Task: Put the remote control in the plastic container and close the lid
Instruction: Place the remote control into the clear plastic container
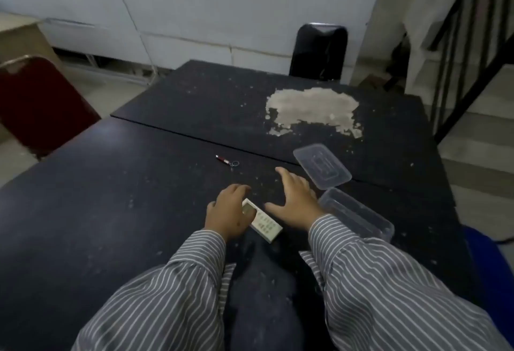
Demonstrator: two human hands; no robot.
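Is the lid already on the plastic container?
No, the lid lies flat on the table beyond the open plastic container, apart from it.

This looks like a plain back room or work room, not a cozy home. My hands rest on a big dark table (111, 211) that is dusty and scratched. Far in front of my right hand, the top has peeled off in a big pale patch (311, 105). Past that patch, a black chair (318, 52) is pushed up to the far end. Well off to the left of my left hand stands a dark red chair (36, 105). Off to the right of my right hand, black stair rails (467, 44) go up beside gray steps. The wall (194, 2) far ahead is bare and white.
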